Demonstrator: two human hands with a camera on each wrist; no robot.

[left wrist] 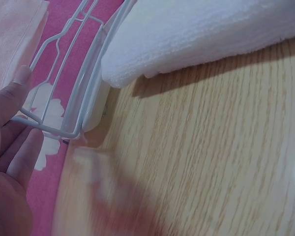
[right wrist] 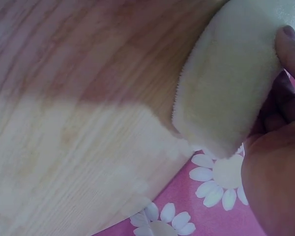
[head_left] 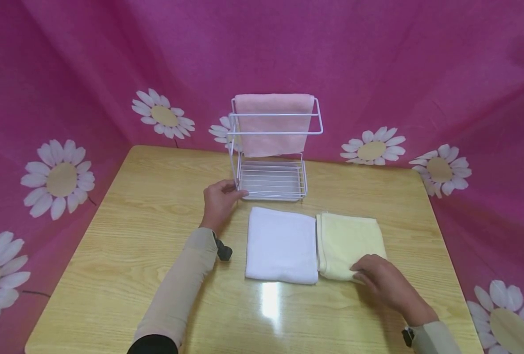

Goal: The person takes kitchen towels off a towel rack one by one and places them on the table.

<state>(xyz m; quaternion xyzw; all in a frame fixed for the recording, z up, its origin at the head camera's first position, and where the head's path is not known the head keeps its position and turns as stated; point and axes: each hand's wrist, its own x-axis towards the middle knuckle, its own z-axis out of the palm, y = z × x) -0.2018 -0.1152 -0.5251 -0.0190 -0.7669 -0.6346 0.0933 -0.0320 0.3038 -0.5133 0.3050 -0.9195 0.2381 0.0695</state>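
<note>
A white wire rack (head_left: 275, 132) stands at the back of the table, with a pink towel (head_left: 270, 146) hung over its rear top bar. My left hand (head_left: 219, 200) grips the rack's lower left front corner, thumb and fingers on either side of the wire in the left wrist view. In front of the rack lies a folded white towel (head_left: 281, 246). Beside it on the right is a folded yellow towel (head_left: 350, 241). My right hand (head_left: 379, 279) pinches this yellow towel at its near right corner; the right wrist view shows its folded edge (right wrist: 221, 93) close up.
The rack's base holds a shallow white tray (head_left: 268, 198) under thin wires. Wooden tabletop (head_left: 155, 196) extends around the towels. A pink cloth with daisies (head_left: 262, 44) hangs behind the table and along its sides.
</note>
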